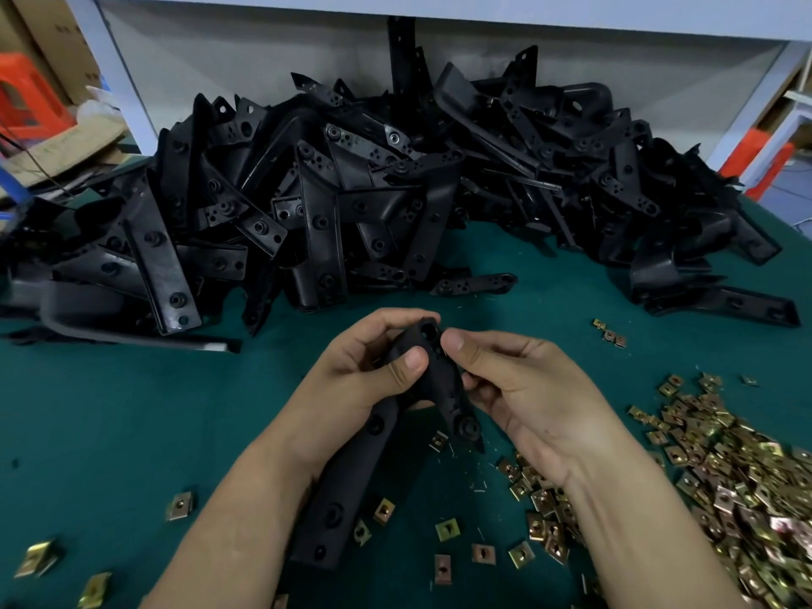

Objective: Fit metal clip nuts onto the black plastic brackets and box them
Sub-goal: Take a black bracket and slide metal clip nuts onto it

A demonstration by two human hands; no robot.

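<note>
Left hand (373,375) clamps black plastic bracket (340,490), right hand (523,389) pinches its top end; skewed push could flick any nut into clip nuts (725,468) at worktop's right edge

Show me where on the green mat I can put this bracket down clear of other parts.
Best bare patch: the green mat left of the left hand, bordered by the bracket pile behind and a few stray clip nuts nearer you. A narrower strip lies between the pile and the right hand. Crowded: the clip nut heap at right.
</note>
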